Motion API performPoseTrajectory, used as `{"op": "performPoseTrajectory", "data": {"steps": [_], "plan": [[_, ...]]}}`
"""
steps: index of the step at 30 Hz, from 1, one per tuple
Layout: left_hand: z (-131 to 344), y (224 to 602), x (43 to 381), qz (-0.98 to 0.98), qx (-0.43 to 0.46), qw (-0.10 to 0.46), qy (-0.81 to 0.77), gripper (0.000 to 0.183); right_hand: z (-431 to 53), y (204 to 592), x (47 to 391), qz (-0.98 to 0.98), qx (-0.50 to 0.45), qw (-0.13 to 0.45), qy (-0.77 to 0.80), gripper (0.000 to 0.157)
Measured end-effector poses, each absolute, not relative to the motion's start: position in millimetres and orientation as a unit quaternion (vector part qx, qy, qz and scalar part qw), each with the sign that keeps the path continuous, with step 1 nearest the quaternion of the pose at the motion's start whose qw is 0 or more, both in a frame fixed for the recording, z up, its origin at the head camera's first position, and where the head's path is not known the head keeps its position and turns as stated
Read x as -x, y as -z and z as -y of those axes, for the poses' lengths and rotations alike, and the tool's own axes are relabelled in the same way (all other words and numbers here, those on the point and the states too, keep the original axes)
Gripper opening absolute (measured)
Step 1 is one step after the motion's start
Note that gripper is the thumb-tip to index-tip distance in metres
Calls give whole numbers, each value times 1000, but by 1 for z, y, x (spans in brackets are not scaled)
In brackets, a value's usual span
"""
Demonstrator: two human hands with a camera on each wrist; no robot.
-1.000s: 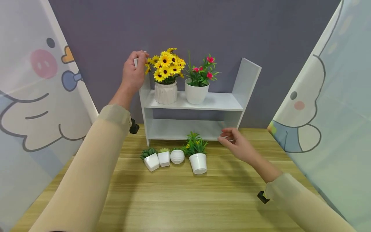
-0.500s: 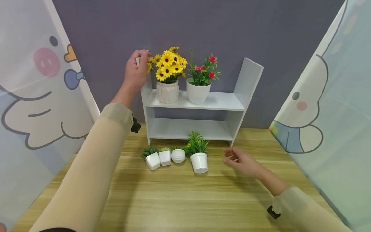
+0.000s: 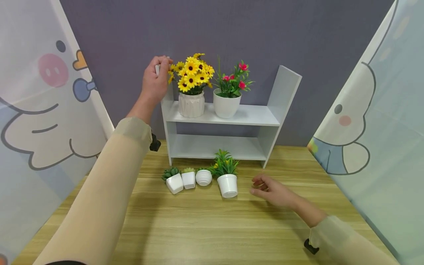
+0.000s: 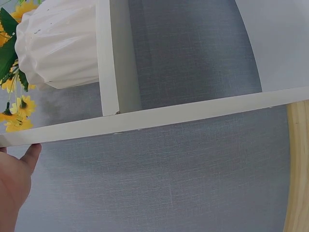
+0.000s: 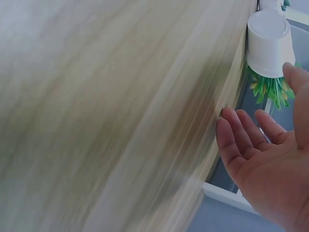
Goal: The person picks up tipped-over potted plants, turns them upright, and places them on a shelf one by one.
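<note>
My left hand (image 3: 154, 84) grips the top of the left side panel of a white two-tier shelf (image 3: 256, 115). In the left wrist view its thumb and fingers lie on either side of the panel edge (image 4: 193, 112). My right hand (image 3: 275, 192) hovers low over the wooden table with loosely bent fingers and nothing in them. Just left of it, a white pot with a leafy green plant (image 3: 228, 185) lies tipped, leaves toward the shelf. In the right wrist view, that white pot (image 5: 269, 46) appears beyond the thumb.
On the upper tier stand yellow flowers in a fluted pot (image 3: 191, 106) and red flowers in a smooth white pot (image 3: 226, 106). Small potted succulents, one in a square pot (image 3: 175, 184) and another in a round pot (image 3: 203, 178), lie before the shelf. Cartoon-printed curtains (image 3: 391, 110) flank the table.
My right hand has come down from the front of the lower tier to the table, then shifted slightly left toward the leafy plant. My left hand keeps its grip on the panel.
</note>
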State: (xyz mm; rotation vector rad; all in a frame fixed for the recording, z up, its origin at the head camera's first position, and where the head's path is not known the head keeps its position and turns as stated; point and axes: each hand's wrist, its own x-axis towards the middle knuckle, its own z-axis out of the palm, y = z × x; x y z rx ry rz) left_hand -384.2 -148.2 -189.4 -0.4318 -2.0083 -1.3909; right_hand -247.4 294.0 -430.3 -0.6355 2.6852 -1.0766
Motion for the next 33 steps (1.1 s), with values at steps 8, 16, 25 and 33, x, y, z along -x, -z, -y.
{"op": "performPoseTrajectory", "data": {"steps": [8,16,25,33], "plan": [[148,189,383,766,163,319,533,28,-276,433,245,-902,199,95,371,63],[148,189,383,767,161,319,534,30,-250,436,245,-900,171,96,390,69],[148,188,384,768,161,316,534,30,-231,443,247,-890,146,92,422,77],[148,189,384,769,159,320,531,28,-226,446,248,-886,147,95,430,76]]}}
